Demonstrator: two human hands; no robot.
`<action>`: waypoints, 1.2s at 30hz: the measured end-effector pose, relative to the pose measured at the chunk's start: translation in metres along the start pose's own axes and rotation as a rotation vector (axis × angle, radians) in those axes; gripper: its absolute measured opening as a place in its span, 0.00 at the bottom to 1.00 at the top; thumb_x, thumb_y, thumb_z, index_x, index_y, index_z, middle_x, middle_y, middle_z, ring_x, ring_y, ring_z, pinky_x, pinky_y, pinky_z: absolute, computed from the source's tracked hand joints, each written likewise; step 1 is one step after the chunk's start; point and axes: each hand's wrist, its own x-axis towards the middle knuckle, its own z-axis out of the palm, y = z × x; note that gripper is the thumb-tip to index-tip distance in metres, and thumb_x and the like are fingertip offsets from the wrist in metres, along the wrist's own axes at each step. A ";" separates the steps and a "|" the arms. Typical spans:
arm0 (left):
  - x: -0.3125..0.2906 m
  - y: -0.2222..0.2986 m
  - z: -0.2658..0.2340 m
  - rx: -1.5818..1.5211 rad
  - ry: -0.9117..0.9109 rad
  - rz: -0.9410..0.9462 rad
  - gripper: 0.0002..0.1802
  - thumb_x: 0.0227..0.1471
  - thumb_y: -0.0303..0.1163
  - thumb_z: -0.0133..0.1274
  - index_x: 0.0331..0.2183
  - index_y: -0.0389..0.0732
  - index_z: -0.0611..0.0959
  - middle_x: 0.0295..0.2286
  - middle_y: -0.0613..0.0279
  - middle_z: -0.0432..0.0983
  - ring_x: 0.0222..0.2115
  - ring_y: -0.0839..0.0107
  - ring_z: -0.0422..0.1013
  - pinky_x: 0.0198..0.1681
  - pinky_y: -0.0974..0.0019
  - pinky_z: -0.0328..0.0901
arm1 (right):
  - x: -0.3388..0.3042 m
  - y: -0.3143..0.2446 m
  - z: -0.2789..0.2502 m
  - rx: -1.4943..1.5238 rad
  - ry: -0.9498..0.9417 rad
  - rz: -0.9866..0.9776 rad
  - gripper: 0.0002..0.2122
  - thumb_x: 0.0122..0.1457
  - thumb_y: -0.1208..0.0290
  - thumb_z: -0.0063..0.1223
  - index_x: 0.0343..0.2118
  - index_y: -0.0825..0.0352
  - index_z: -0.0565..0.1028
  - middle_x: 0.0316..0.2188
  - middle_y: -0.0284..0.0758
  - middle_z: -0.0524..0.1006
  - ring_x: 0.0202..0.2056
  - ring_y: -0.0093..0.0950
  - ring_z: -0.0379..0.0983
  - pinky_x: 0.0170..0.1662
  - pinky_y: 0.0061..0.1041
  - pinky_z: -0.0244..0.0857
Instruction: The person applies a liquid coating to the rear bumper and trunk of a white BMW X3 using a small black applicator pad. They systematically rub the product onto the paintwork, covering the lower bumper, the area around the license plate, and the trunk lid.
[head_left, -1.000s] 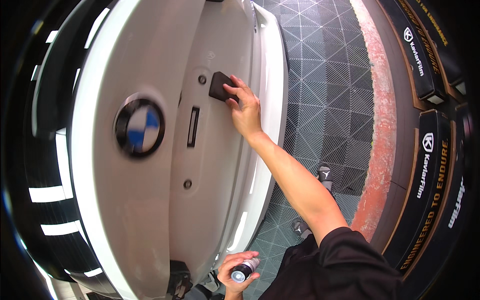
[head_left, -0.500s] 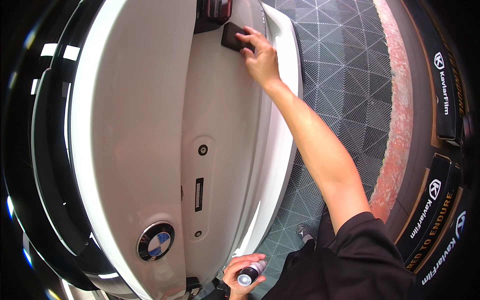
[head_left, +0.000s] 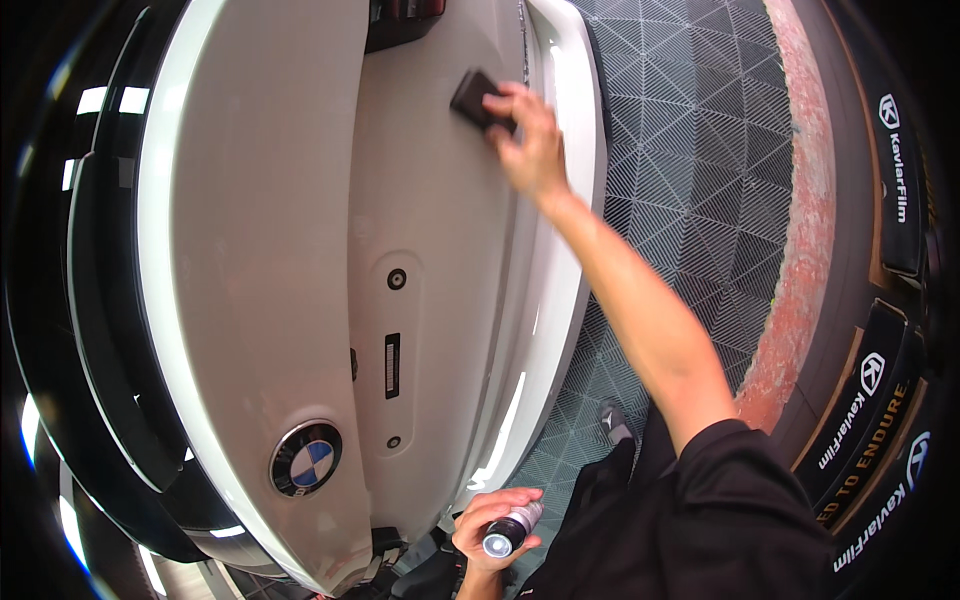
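Stretched away from me, my right hand (head_left: 530, 140) grips a dark rectangular applicator block (head_left: 478, 98) with its fingers and thumb. The block is against, or very close to, the white rear panel (head_left: 440, 190) of a car; slight blur hides the exact contact. Low in the view, my left hand (head_left: 480, 530) is wrapped round a small bottle (head_left: 512, 528) with a dark cap end and a pale label. That bottle is tilted, its round end facing up toward me, beside the bumper (head_left: 545, 330).
A round badge (head_left: 306, 460) and a recess with two round fittings and a dark barcode strip (head_left: 392, 365) are on the panel. A dark red tail light (head_left: 405, 20) is at the top. Grey patterned floor tiles (head_left: 690, 200) and black boxes (head_left: 860, 400) lie to the right.
My right hand has moved with the block down the panel, away from the tail light. The left hand has shifted slightly to the right, still holding the bottle.
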 end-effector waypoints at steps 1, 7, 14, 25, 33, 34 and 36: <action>0.001 -0.001 0.001 -0.010 -0.013 0.010 0.33 0.40 0.33 0.74 0.46 0.34 0.75 0.38 0.44 0.78 0.37 0.46 0.79 0.39 0.48 0.78 | -0.028 -0.010 -0.003 0.004 -0.013 0.021 0.17 0.46 0.81 0.60 0.42 0.61 0.80 0.52 0.37 0.75 0.52 0.42 0.69 0.55 0.37 0.64; 0.010 0.005 0.006 -0.084 -0.086 0.073 0.33 0.41 0.33 0.73 0.46 0.34 0.75 0.38 0.44 0.78 0.37 0.46 0.79 0.39 0.48 0.77 | -0.209 -0.084 -0.027 -0.008 -0.216 0.144 0.18 0.41 0.79 0.65 0.39 0.58 0.81 0.53 0.35 0.73 0.54 0.40 0.66 0.56 0.39 0.60; 0.040 0.017 0.008 -0.127 -0.168 0.155 0.33 0.41 0.31 0.73 0.47 0.34 0.75 0.38 0.44 0.78 0.38 0.46 0.79 0.42 0.47 0.76 | -0.251 -0.123 -0.027 -0.125 -0.187 0.303 0.17 0.42 0.73 0.69 0.39 0.57 0.81 0.51 0.32 0.74 0.48 0.35 0.69 0.49 0.36 0.62; 0.128 0.026 0.013 -0.145 -0.216 0.283 0.34 0.42 0.35 0.72 0.47 0.37 0.72 0.37 0.48 0.75 0.37 0.50 0.78 0.41 0.47 0.77 | -0.077 -0.046 -0.005 -0.145 -0.025 0.250 0.17 0.48 0.74 0.61 0.43 0.58 0.78 0.56 0.31 0.73 0.57 0.37 0.66 0.57 0.39 0.58; 0.194 0.042 0.042 -0.161 -0.204 0.247 0.33 0.40 0.29 0.73 0.47 0.35 0.76 0.38 0.44 0.78 0.39 0.47 0.79 0.43 0.45 0.76 | 0.039 -0.026 0.005 -0.252 -0.113 0.046 0.26 0.47 0.77 0.58 0.52 0.52 0.77 0.59 0.30 0.70 0.57 0.37 0.63 0.57 0.39 0.59; 0.204 0.043 0.048 -0.147 -0.202 0.239 0.32 0.40 0.29 0.73 0.47 0.35 0.76 0.38 0.44 0.78 0.39 0.47 0.79 0.43 0.45 0.76 | 0.054 -0.023 0.008 -0.261 -0.114 0.019 0.27 0.47 0.77 0.58 0.53 0.51 0.77 0.59 0.30 0.70 0.58 0.36 0.63 0.57 0.39 0.58; 0.224 0.043 0.061 -0.120 -0.187 0.224 0.32 0.40 0.30 0.73 0.47 0.35 0.76 0.38 0.44 0.78 0.39 0.46 0.79 0.43 0.45 0.76 | 0.080 -0.018 0.011 -0.267 -0.131 0.000 0.28 0.46 0.77 0.58 0.54 0.49 0.77 0.59 0.30 0.69 0.58 0.36 0.63 0.56 0.38 0.58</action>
